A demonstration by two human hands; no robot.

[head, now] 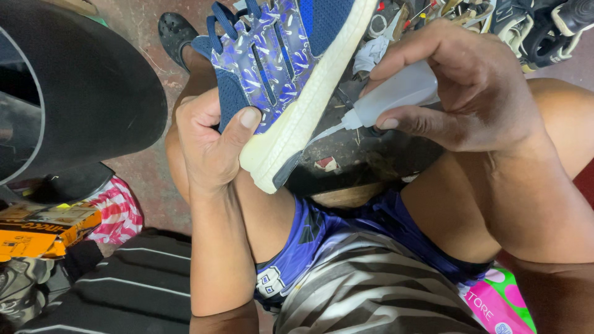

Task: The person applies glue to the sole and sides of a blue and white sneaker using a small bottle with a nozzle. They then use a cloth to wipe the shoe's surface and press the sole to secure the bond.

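Note:
My left hand grips a blue sneaker with patterned purple side stripes and a thick white sole, holding it by the heel end with the thumb on the side. My right hand squeezes a small white plastic glue bottle. The bottle's thin nozzle tip touches the white sole edge near the heel. The shoe's toe end runs out of the top of the frame. Both hands rest above my bare knees.
A large black rounded object fills the upper left. An orange box and a pink striped cloth lie at the lower left. Other shoes and scraps clutter the floor at top right. A pink and green packet sits at bottom right.

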